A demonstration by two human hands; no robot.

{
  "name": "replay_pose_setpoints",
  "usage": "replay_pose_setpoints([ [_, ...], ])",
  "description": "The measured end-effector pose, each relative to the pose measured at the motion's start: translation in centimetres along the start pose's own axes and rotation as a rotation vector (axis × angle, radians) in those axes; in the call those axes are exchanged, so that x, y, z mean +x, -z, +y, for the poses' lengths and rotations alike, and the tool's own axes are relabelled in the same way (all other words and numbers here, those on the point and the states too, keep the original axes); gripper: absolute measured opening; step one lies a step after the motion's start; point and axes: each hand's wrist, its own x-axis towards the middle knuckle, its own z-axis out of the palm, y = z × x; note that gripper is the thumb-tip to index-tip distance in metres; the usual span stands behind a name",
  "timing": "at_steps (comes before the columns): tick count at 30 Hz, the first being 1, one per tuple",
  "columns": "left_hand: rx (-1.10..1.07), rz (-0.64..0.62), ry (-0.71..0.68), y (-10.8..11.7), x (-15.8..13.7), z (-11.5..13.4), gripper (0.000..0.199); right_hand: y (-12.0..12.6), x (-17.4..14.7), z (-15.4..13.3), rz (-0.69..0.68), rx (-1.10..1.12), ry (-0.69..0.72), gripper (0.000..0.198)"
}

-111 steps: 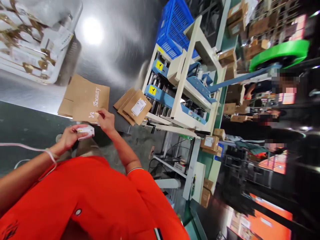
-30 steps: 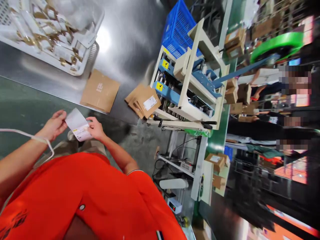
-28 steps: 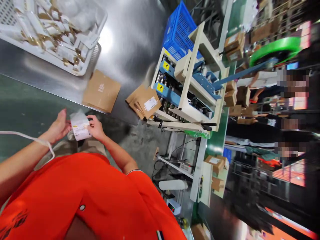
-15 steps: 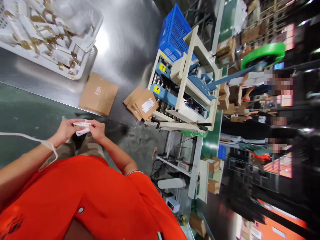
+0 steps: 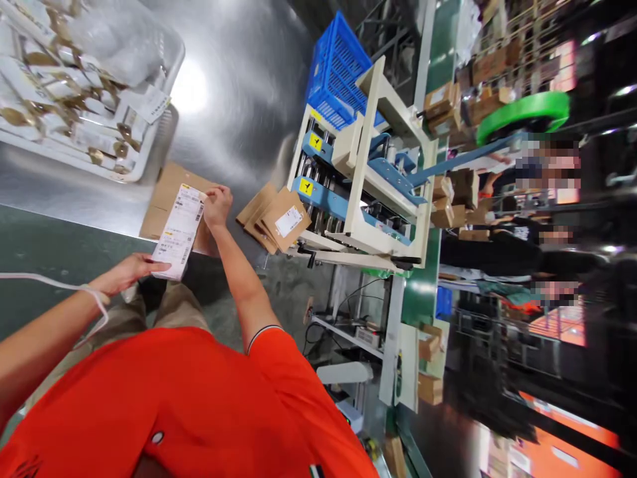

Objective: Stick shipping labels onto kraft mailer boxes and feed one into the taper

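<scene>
A long strip of white printed shipping labels (image 5: 178,229) is stretched out between my hands. My left hand (image 5: 130,271) pinches its lower end near my lap. At the upper end, my right hand (image 5: 217,202) is closed on the strip's corner, fingers curled. Behind the strip, a flat brown cardboard mailer (image 5: 156,206) lies at the edge of the metal table (image 5: 233,86), partly covered by the labels. To the right of my right hand, several more brown mailers (image 5: 283,219) lie fanned out, the top one bearing a white label.
A white basket (image 5: 172,73) full of small white-and-gold packages stands at the upper left. A carton-sealing machine (image 5: 343,179) with rollers adjoins the table, a blue crate (image 5: 338,73) behind it. A green conveyor (image 5: 421,285) with boxes runs beyond; people stand on its far side.
The folded labels have been opened into a long strip. My right hand has moved up and forward over the mailer, while my left hand has shifted slightly down.
</scene>
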Motion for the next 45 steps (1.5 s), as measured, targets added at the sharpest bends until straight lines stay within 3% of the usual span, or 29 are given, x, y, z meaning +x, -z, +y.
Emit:
replay_pose_setpoints([
  [4,0.057,0.017,-0.016,0.6,1.2,0.0,0.067,-1.1,1.8,-0.4,-0.064,-0.113,-0.068,0.014],
  [8,0.198,0.095,0.019,3.2,1.0,-1.9,0.059,-1.6,-0.1,-1.0,0.014,-0.247,-0.069,0.052],
  [10,0.315,0.149,-0.025,4.6,0.3,-2.9,0.056,-2.3,-1.6,-1.5,0.012,-0.323,0.075,0.062],
  [13,0.477,0.182,-0.221,5.9,-0.6,-3.3,0.059,-3.7,-3.4,-2.1,-0.155,-0.37,0.36,0.07],
  [15,0.555,0.177,-0.317,6.1,-1.1,-2.5,0.058,-4.1,-4.0,-2.0,-0.235,-0.362,0.394,0.075],
  [18,0.64,0.245,-0.428,5.3,-1.4,-0.2,0.057,-3.1,-4.5,-0.8,-0.123,-0.336,0.234,0.068],
  [21,0.725,0.45,-0.507,4.0,-1.4,2.2,0.061,-1.2,-5.5,1.1,0.046,-0.259,-0.083,0.061],
  [24,0.762,0.568,-0.492,2.4,-1.1,3.6,0.059,-0.6,-7.0,2.5,-0.016,-0.131,-0.321,0.046],
  [26,0.797,0.549,-0.487,1.3,-1.2,3.7,0.058,-0.8,-7.7,3.2,-0.033,-0.053,-0.369,0.038],
  [28,0.853,0.44,-0.502,0.3,-1.5,3.3,0.064,-0.6,-7.8,4.0,0.026,0.036,-0.375,0.036],
  [30,0.846,0.311,-0.545,-0.3,-2.2,2.6,0.071,1.1,-7.1,5.4,0.124,0.122,-0.388,0.036],
  [33,0.698,0.25,-0.591,0.0,-3.4,1.3,0.067,6.8,-5.9,8.9,0.304,0.144,-0.45,0.036],
  [36,0.517,0.182,-0.514,0.7,-4.4,-0.3,0.064,13.2,-5.5,12.3,0.422,0.086,-0.514,0.043],
  [38,0.4,0.109,-0.466,0.8,-5.1,-1.4,0.073,15.3,-6.1,13.0,0.46,0.031,-0.52,0.048],
  [40,0.258,0.072,-0.455,0.4,-5.8,-2.1,0.08,14.5,-7.8,12.0,0.378,0.008,-0.403,0.054],
  [41,0.173,0.07,-0.447,0.2,-6.1,-2.3,0.082,13.1,-9.1,11.0,0.257,0.037,-0.291,0.052],
  [43,-0.022,0.081,-0.405,-0.2,-6.7,-2.4,0.087,9.0,-12.4,8.4,-0.14,0.18,-0.012,0.035],
  [45,-0.206,0.119,-0.35,0.0,-7.0,-2.2,0.088,4.3,-16.0,5.8,-0.559,0.329,0.179,0.018],
])
